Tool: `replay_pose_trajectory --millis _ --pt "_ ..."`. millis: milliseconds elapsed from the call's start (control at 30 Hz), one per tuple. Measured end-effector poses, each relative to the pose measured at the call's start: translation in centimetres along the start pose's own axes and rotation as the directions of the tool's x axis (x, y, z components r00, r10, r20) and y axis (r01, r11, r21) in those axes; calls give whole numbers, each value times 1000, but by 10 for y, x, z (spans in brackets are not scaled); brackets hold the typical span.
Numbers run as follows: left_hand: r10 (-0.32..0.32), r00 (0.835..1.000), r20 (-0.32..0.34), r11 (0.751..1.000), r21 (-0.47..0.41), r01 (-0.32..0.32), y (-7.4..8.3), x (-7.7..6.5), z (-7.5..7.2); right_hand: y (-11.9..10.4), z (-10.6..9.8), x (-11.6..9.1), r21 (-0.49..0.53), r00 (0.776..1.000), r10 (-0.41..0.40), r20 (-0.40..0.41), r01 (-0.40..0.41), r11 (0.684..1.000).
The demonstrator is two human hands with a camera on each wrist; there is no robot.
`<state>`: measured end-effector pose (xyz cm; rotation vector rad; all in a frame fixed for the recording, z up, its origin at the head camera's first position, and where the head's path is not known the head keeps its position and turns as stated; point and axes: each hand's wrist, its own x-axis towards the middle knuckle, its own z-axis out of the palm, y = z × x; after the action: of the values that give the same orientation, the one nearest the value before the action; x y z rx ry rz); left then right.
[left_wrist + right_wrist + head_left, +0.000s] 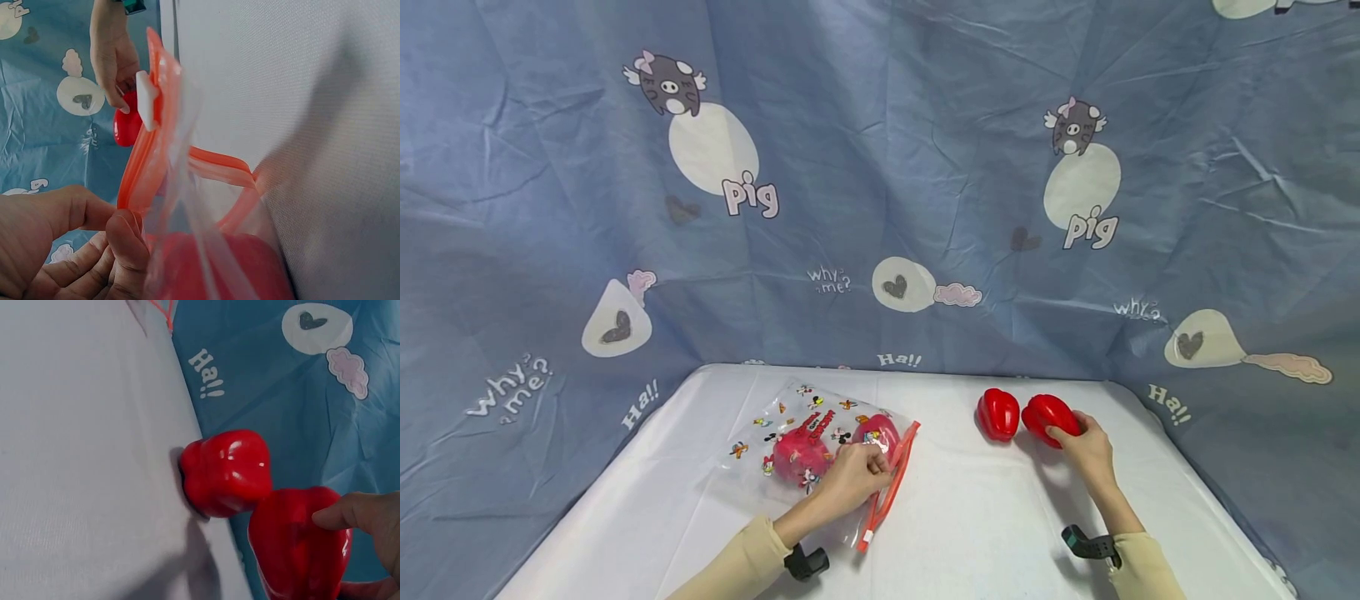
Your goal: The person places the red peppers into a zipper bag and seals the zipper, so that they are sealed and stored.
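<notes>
My left hand (854,477) pinches the orange zip edge (134,169) of a clear cartoon-printed zip bag (758,454). The bag's mouth gapes apart in the left wrist view, and a white slider (147,100) sits on the zip. Inside lie two red objects, one toward the left (799,458) and one near the mouth (880,433), both seen through the plastic. Over at the right, my right hand (1092,450) grips a glossy red bell pepper (299,540) between thumb and fingers. Just left of it another red bell pepper (998,414) rests on the table.
A white-covered table (970,517) carries everything. Behind it hangs a blue curtain (850,167) with pig prints, which also runs down both sides. Dark straps with small devices sit on the left wrist (806,562) and the right wrist (1088,543).
</notes>
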<state>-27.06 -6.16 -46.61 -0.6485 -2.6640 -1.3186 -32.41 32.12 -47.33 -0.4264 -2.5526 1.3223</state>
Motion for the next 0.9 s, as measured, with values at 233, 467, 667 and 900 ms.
replay_pose_trajectory --millis 233,467,667,900 --pt "-1 1000 -3 1000 4 1 -1 0 0 -11 -1 -6 14 1000 -8 7 8 1000" --pt "10 1000 -2 1000 14 -10 -2 0 0 -17 0 -9 10 1000 -18 12 18 1000" --pt "17 1000 -2 1000 9 -17 -2 0 0 -27 1 -14 44 999 -41 20 40 998" --pt "17 1000 -6 1000 9 -17 -2 0 1 -37 4 -20 43 997 -70 26 69 997"
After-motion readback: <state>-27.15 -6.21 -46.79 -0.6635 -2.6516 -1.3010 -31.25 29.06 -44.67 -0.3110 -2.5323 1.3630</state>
